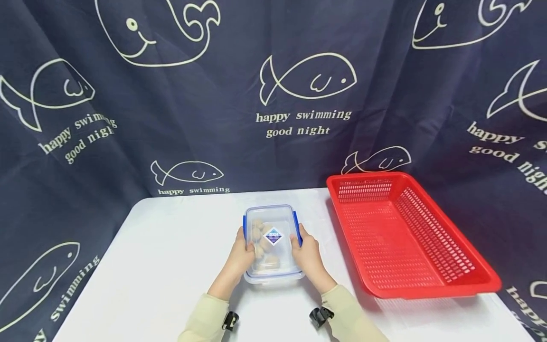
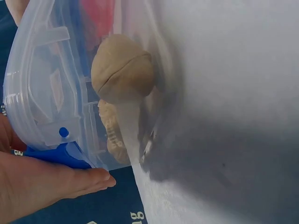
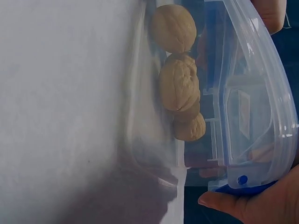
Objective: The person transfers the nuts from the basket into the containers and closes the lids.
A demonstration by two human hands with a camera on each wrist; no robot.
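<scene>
A clear plastic food container (image 1: 282,216) with blue side latches is held over the white table, its lid on top. Several walnuts (image 3: 179,86) lie inside, mostly towards the left half in the head view; one walnut (image 2: 122,70) shows large through the wall. My left hand (image 1: 240,255) grips the left side, its thumb by the lid's edge. On the opposite side my right hand (image 1: 308,255) holds the container, thumb on the lid and fingers along the latch. A diamond-shaped label (image 1: 273,236) marks the lid. Whether the base touches the table, I cannot tell.
A large red perforated basket (image 1: 431,228) stands on the right of the white table (image 1: 171,247). Behind the table hangs a dark blue curtain (image 1: 239,156) with fish drawings and lettering.
</scene>
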